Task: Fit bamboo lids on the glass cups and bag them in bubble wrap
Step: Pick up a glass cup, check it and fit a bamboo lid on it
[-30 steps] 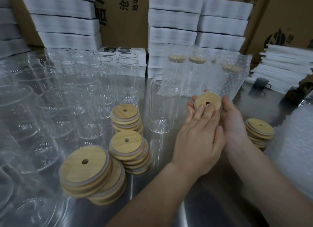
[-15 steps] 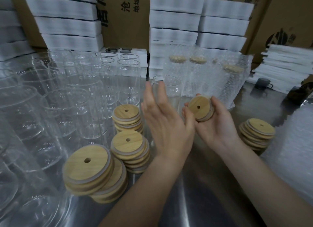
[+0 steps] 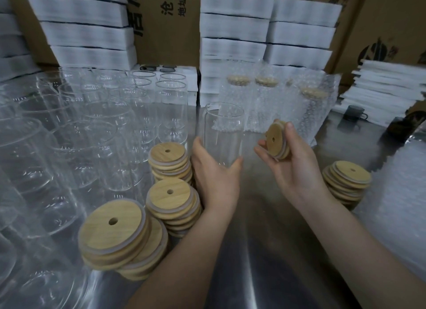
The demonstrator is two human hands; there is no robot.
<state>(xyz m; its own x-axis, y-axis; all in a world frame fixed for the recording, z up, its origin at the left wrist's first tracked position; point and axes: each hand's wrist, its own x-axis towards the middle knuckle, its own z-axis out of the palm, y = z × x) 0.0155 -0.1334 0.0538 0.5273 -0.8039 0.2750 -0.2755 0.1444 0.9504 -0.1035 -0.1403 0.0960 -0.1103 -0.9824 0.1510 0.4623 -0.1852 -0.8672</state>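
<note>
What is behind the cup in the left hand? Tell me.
Bubble-wrapped cups stand behind the cup, lids on, visible through the glass. They cover the lower white stacks beyond.

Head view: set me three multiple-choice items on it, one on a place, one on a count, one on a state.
1. Where do the bubble-wrapped cups stand?
A. behind the glass cup
B. on the floor
C. beside the right elbow

2. How many holes show in the bamboo lid held by the right hand?
A. none
B. one
C. three

3. The glass cup gripped by the left hand is:
A. lidded
B. upright with no lid
C. lying on its side

Key:
1 A, they rise just beyond it.
2 B, a single round hole shows in its face.
3 B, its rim is bare and it stands upright.
</note>
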